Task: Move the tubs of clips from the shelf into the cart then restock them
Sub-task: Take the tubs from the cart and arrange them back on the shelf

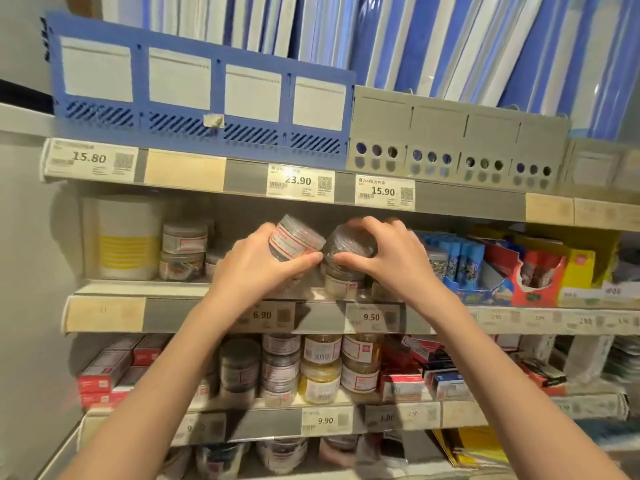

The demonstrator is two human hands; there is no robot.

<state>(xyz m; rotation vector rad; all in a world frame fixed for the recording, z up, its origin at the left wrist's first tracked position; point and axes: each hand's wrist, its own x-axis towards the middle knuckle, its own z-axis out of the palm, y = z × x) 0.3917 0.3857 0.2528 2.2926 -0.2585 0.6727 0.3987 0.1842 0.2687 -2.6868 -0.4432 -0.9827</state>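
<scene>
My left hand point(258, 268) grips a clear tub of clips point(296, 239) with a red-and-white label, tilted and lifted off the middle shelf point(145, 289). Right beside it, my right hand point(389, 256) curls over a second clear tub point(353, 242), which stands on top of another tub point(341, 280). The two held tubs nearly touch. More tubs point(183, 251) are stacked at the left of this shelf. No cart is in view.
A white and yellow pack point(124, 237) stands at the shelf's far left. Blue and red boxed goods point(491, 265) fill the right. The shelf below holds several jars point(322, 368) and red boxes point(104, 368). Blue and grey file racks point(201, 95) sit above.
</scene>
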